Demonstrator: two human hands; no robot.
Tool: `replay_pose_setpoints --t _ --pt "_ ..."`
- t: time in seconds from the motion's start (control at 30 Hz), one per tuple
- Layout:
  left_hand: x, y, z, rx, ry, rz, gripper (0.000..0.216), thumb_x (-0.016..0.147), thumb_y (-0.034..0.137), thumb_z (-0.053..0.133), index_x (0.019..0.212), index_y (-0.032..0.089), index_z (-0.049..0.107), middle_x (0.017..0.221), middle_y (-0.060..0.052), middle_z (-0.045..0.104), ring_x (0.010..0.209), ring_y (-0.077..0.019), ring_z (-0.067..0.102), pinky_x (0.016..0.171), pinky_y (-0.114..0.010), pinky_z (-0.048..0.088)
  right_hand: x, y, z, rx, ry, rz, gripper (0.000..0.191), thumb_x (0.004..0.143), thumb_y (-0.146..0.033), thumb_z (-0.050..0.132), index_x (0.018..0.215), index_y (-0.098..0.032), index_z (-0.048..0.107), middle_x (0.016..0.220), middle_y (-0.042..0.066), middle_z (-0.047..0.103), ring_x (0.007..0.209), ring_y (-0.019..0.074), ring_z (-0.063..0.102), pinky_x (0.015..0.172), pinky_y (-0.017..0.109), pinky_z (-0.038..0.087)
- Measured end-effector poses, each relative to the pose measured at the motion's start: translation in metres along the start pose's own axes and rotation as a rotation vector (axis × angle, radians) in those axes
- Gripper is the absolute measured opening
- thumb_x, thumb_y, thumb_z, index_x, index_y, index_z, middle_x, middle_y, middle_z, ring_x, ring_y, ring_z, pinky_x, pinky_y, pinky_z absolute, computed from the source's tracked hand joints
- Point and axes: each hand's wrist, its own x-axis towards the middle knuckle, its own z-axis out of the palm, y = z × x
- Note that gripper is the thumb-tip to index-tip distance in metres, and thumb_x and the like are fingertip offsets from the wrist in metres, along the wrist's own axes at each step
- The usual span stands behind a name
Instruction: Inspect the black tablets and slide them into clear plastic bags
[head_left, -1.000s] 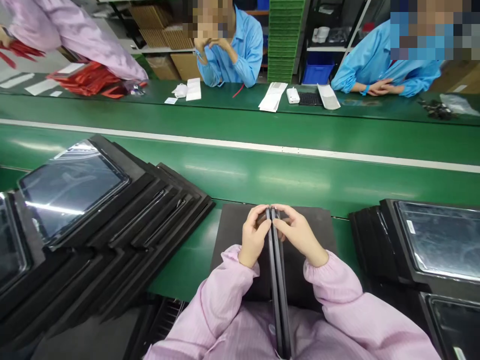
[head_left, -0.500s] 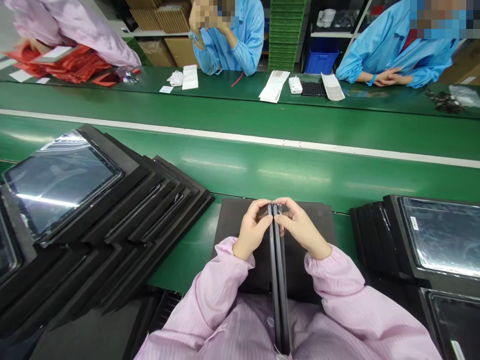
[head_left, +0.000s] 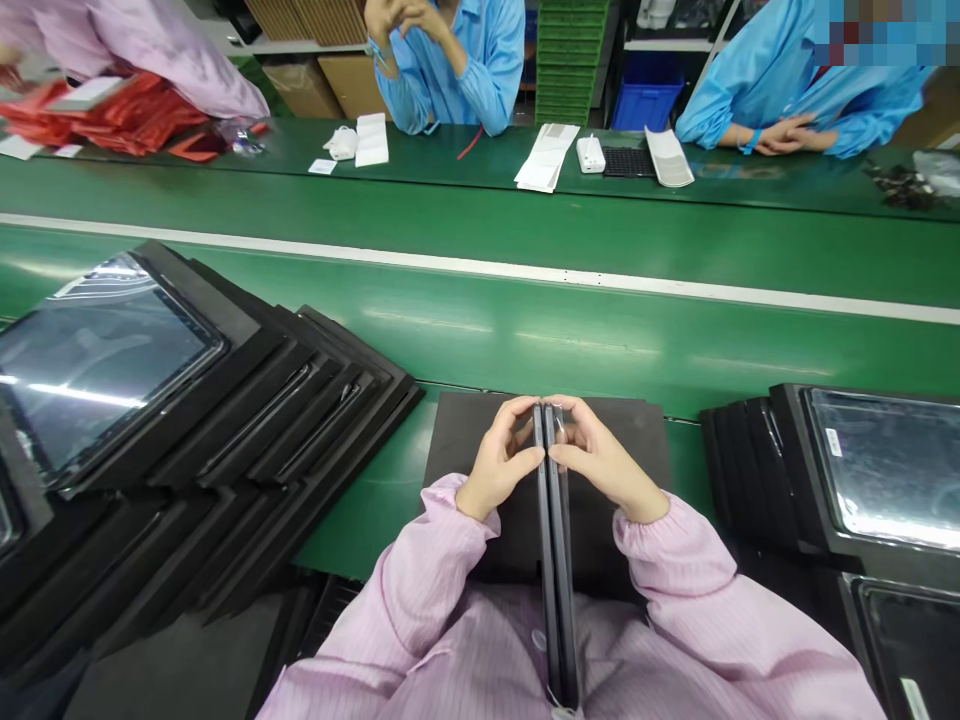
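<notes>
A pair of thin black tablets [head_left: 556, 580] stands on edge, pressed together, running from my lap up to my fingers. My left hand [head_left: 499, 465] pinches the left side of their top end. My right hand [head_left: 600, 458] grips the right side of the same end, thumb against the edge. Both hands are closed on the pair. Under them lies a black foam mat [head_left: 465, 440] on the near edge of the green bench.
Left: a fanned stack of black trays [head_left: 247, 440], one tablet face up. Right: more black trays with tablets [head_left: 862, 470]. Beyond runs a green conveyor belt [head_left: 525, 320]. Two people in blue coats sit across, with papers [head_left: 546, 160] and a white device [head_left: 589, 155].
My hands and the upright tablets have stayed nearly as they were; my fingers shifted slightly at the top end. The view tilted down a little. A person across raised their hands.
</notes>
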Motion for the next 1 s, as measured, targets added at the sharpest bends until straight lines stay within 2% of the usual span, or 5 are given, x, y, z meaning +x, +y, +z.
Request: replay_pose_setpoints --t 0.2,0.5,0.67,1.0 --pt "-0.001 -0.001 -0.002 0.070 -0.039 0.008 0.045 0.073 0.037 0.068 0.114 0.025 0.053 0.113 -0.006 0.050 0.116 -0.0251 0.048 0.098 -0.041 0.042 -0.002 -0.001 -0.005 -0.033 -0.052 -0.021 0.047 0.068 -0.025 0.060 0.110 -0.023 0.038 0.062 -0.007 0.044 0.055 0.0118 0.045 0.056 0.028 0.037" --pt "-0.001 0.002 0.003 0.112 -0.003 -0.011 0.045 0.072 0.036 0.067 0.113 0.024 0.053 0.114 -0.007 0.050 0.117 -0.0251 0.048 0.100 -0.041 0.040 -0.003 -0.005 -0.003 -0.090 0.026 -0.074 0.044 0.066 -0.025 0.059 0.107 -0.024 0.043 0.082 -0.002 0.044 0.057 0.0096 0.042 0.053 0.027 0.035" --pt "0.000 0.003 0.007 0.116 0.037 -0.060 0.046 0.069 0.035 0.068 0.111 0.023 0.055 0.117 -0.008 0.052 0.118 -0.0253 0.048 0.100 -0.040 0.040 -0.003 -0.004 -0.004 -0.064 0.033 -0.060 0.045 0.065 -0.025 0.059 0.108 -0.025 0.044 0.083 -0.002 0.046 0.058 0.0105 0.045 0.055 0.028 0.040" --pt "0.006 0.006 0.008 0.149 0.042 -0.048 0.042 0.066 0.028 0.068 0.106 0.023 0.056 0.114 -0.006 0.060 0.116 -0.0242 0.052 0.100 -0.039 0.041 -0.003 -0.002 -0.007 -0.012 0.024 -0.060 0.051 0.063 -0.023 0.064 0.111 -0.025 0.046 0.079 -0.004 0.052 0.062 0.0120 0.049 0.059 0.027 0.044"
